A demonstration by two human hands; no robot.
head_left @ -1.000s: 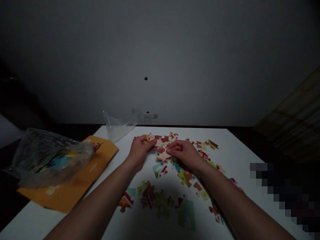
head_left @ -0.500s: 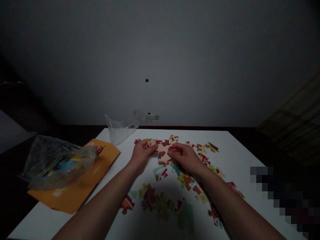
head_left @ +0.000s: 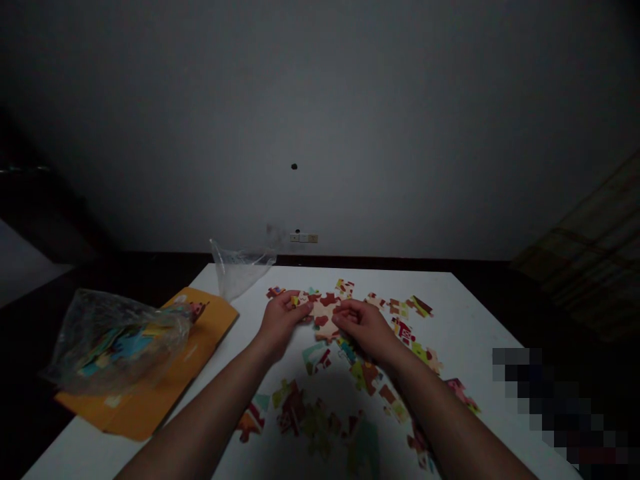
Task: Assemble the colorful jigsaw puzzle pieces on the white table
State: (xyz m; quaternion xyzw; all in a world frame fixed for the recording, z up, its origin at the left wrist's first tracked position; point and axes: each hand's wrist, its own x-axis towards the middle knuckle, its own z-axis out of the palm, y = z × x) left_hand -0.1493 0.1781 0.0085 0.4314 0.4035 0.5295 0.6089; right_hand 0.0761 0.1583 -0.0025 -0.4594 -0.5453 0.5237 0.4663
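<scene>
Joined jigsaw puzzle pieces (head_left: 325,319), cream with brown-red patches, are held up between both hands over the white table (head_left: 425,283). My left hand (head_left: 284,321) pinches them at their left edge, thumb on top. On the right edge, the thumb and fingers of my right hand (head_left: 364,325) are closed on the same pieces. Just below the hands lies a loose pale green and red piece (head_left: 316,359). Beside my right hand and forearm are several colourful pieces (head_left: 367,375), some partly hidden by the arm.
At the left, a clear plastic bag (head_left: 120,343) with puzzle pieces inside rests on an orange folder (head_left: 175,387). Another clear bag (head_left: 240,270) stands near the back edge. More pieces (head_left: 293,407) lie in front, in shadow. A wall with a socket (head_left: 303,237) rises behind the table.
The view has tilted slightly upward, so the table sits lower in the picture. Both hands keep their grip on the joined puzzle pieces, which have shifted only a little.
</scene>
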